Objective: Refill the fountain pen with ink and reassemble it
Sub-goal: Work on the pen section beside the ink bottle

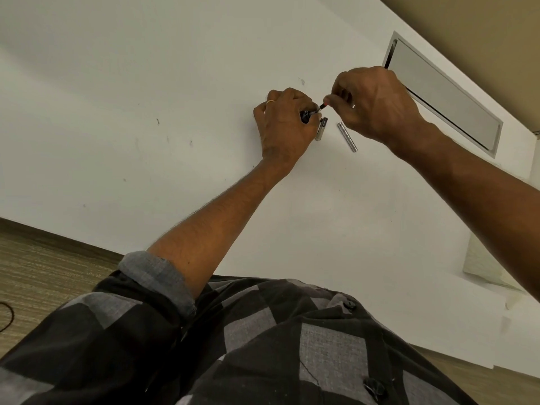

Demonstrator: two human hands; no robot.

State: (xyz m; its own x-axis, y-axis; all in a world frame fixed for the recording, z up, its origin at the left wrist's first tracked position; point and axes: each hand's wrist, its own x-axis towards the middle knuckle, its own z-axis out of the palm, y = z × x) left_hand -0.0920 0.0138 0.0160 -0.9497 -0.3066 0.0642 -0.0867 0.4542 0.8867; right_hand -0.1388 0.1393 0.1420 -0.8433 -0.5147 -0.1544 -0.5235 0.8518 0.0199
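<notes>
My left hand [285, 124] rests on the white table [175, 97] and is closed around a small dark object [306, 114], mostly hidden by the fingers. My right hand [371, 100] pinches the upper end of a thin pen part with a reddish tip [322, 106], whose lower end reaches down to the dark object. Two silver metal pen pieces lie on the table below the hands: a shorter one [320, 129] beside my left thumb and a longer barrel [347, 136] under my right hand. Whether the dark object is an ink bottle I cannot tell.
A grey rectangular cable hatch [444, 97] is set into the table at the back right. The table's near edge runs diagonally over the carpet floor [43, 273]. My checked shirt [263, 346] fills the bottom.
</notes>
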